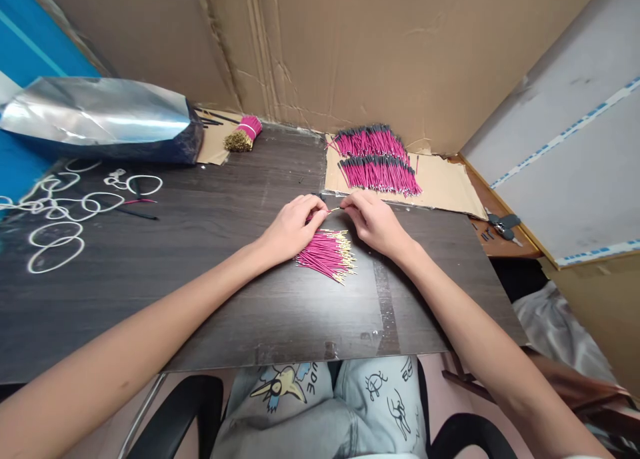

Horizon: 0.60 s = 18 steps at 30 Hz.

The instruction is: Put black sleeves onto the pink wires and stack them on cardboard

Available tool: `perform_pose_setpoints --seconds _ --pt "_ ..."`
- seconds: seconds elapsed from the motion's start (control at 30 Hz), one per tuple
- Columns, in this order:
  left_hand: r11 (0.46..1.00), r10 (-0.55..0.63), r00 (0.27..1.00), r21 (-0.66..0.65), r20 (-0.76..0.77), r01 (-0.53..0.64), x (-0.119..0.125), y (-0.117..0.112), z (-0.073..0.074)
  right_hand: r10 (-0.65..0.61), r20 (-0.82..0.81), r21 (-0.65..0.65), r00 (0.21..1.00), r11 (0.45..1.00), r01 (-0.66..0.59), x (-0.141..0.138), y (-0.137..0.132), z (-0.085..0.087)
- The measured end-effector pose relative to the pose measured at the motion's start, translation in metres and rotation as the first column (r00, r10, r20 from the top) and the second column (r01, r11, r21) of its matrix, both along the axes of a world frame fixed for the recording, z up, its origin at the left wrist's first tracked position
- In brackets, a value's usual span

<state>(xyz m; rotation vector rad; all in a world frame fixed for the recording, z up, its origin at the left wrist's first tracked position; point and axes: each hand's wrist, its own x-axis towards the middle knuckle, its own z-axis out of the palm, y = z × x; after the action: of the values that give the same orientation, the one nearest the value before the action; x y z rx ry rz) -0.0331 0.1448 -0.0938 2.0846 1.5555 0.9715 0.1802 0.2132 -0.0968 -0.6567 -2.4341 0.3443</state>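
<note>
My left hand [293, 224] pinches a thin magenta wire with a gold-coloured metal end [334, 210] pointing right. Close to that tip, my right hand [374, 220] has its thumb and forefinger together on a small black sleeve; whether sleeve and tip touch is too small to tell. Just below my hands lies a loose pile of magenta wires [325, 254], their gold ends mostly to the right. Behind my hands, two rows of magenta wires with black ends [377, 174] rest on a flat piece of cardboard [445, 182].
A banded bundle of magenta wires [249, 129] stands at the back, beside a large silver bag [100, 116]. White rubber bands [55, 236] are scattered on the left of the dark table [210, 292]. Cutters [505, 224] and short black pieces lie at the right edge. Cardboard walls the back.
</note>
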Motion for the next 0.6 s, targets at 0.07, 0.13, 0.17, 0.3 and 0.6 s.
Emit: perform_pose_setpoints --seconds 0.07,0.13,0.17,0.3,0.6 --pt "1.000 0.009 1.000 -0.001 0.001 -0.009 0.0002 0.0000 0.0000 0.001 -0.008 -0.006 1.000 1.000 -0.001 0.0008 0.0011 -0.0004" --pt "1.000 0.009 1.000 -0.001 -0.004 -0.009 0.0004 0.0001 -0.0002 0.006 -0.013 -0.005 1.000 1.000 -0.006 0.0013 0.0015 -0.0001" --pt "1.000 0.007 1.000 -0.001 -0.006 -0.008 0.0005 0.0001 -0.0003 0.007 -0.015 -0.002 1.000 1.000 -0.007 0.0015 0.0015 0.0001" --pt "1.000 0.008 1.000 -0.002 -0.005 -0.008 0.0010 0.0003 -0.0001 0.008 -0.024 -0.002 1.000 1.000 -0.008 0.0015 0.0008 0.0010" --pt "1.000 0.009 1.000 0.005 -0.005 -0.009 0.0003 0.0003 -0.0004 0.021 -0.052 -0.020 0.998 1.000 -0.022 0.0018 0.0009 0.0011"
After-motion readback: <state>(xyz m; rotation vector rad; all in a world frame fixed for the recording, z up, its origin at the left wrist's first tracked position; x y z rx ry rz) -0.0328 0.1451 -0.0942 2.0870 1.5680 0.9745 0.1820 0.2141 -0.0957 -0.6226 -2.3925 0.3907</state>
